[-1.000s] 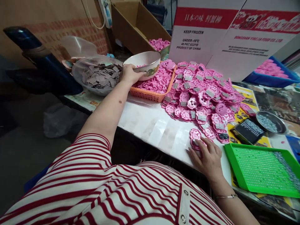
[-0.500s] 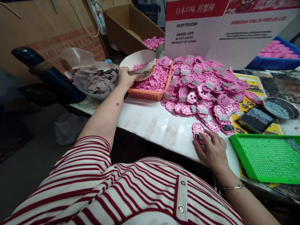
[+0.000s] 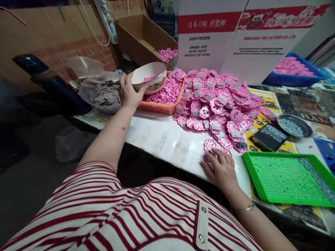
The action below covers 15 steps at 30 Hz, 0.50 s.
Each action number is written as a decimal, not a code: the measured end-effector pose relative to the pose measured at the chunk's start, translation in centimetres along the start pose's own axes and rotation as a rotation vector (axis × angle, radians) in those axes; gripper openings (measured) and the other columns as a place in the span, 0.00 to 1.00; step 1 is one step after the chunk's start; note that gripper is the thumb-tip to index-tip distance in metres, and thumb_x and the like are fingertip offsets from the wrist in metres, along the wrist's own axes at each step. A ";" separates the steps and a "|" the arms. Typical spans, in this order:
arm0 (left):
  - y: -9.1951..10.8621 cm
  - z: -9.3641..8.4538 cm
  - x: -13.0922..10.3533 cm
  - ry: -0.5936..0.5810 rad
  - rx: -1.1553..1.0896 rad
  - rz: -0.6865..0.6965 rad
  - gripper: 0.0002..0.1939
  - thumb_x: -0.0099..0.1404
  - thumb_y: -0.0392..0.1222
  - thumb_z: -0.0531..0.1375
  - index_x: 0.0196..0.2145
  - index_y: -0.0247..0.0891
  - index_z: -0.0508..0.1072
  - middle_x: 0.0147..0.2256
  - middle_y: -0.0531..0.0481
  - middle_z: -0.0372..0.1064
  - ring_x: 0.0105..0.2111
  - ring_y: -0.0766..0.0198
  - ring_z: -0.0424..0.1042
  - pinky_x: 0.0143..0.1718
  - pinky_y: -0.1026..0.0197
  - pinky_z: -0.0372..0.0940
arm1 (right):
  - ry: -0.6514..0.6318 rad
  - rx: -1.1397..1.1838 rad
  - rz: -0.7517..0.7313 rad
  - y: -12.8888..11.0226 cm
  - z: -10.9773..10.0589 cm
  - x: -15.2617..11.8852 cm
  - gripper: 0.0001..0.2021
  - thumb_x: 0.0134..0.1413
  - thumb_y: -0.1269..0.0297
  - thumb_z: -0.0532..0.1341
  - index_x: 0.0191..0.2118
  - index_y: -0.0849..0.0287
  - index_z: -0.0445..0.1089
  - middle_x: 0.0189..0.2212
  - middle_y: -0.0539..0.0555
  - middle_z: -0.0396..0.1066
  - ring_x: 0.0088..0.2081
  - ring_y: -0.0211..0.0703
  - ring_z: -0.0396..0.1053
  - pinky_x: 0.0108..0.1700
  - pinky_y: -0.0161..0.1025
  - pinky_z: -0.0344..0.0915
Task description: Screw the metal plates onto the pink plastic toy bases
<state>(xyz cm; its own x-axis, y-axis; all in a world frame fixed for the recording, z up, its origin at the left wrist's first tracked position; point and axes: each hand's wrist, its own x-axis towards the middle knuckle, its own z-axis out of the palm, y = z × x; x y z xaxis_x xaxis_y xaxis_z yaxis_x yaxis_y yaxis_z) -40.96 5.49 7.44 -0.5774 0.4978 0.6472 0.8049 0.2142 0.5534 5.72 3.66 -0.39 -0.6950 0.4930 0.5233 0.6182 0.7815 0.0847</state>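
My left hand (image 3: 130,93) is at the left side of a white enamel bowl (image 3: 150,78) with a painted outside. Its thumb and fingers are spread, and the thumb touches the bowl. Small pink pieces lie in the bowl, which sits tilted over an orange basket (image 3: 159,108) of more pink pieces. At the table's front edge, my right hand (image 3: 221,169) rests with fingers apart over a pink flower-shaped plastic part (image 3: 209,144); its fingertips partly hide the part. Behind it is a heap of similar pink parts (image 3: 217,99), many with grey rectangular pieces on them.
On the right are a green perforated tray (image 3: 251,174), a black box (image 3: 269,137) and a metal dish (image 3: 307,131) of small metal bits. A clear bowl (image 3: 85,89) of grey flat pieces stands left. A white carton (image 3: 204,64) and blue bin (image 3: 290,79) stand behind.
My left hand's fingers have loosened and lifted at the bowl's side, and the bowl has settled onto the basket. My right hand stays by the pink part. The view has turned slightly right.
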 end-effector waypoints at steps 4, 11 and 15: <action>0.5 0.3 -3.1 0.035 0.047 0.150 0.32 0.58 0.51 0.68 0.57 0.38 0.67 0.61 0.35 0.61 0.64 0.46 0.59 0.66 0.47 0.51 | 0.006 0.073 -0.072 0.5 -0.6 -0.1 0.16 0.58 0.56 0.63 0.48 0.58 0.70 0.49 0.61 0.72 0.50 0.52 0.69 0.49 0.49 0.66; 0.6 2.1 -3.4 0.011 0.002 0.134 0.24 0.62 0.50 0.64 0.53 0.39 0.69 0.58 0.37 0.62 0.62 0.49 0.62 0.66 0.50 0.53 | -0.082 0.198 -0.262 2.8 -2.4 8.4 0.15 0.60 0.62 0.61 0.51 0.59 0.68 0.49 0.63 0.71 0.48 0.52 0.70 0.46 0.49 0.68; 0.6 2.0 -2.1 0.119 0.047 0.045 0.37 0.58 0.53 0.68 0.60 0.40 0.62 0.62 0.36 0.57 0.65 0.46 0.56 0.67 0.47 0.51 | -0.232 0.254 -0.353 2.8 -1.3 18.4 0.21 0.63 0.58 0.57 0.57 0.65 0.66 0.52 0.65 0.70 0.51 0.52 0.70 0.50 0.48 0.70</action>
<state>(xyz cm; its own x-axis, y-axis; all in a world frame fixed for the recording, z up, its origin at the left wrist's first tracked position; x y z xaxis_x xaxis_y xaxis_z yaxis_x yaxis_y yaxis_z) -38.98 6.25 5.30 -0.5504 0.4053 0.7299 0.8343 0.2340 0.4992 -4.85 14.36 10.56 -0.9273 0.2307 0.2946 0.2409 0.9705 -0.0016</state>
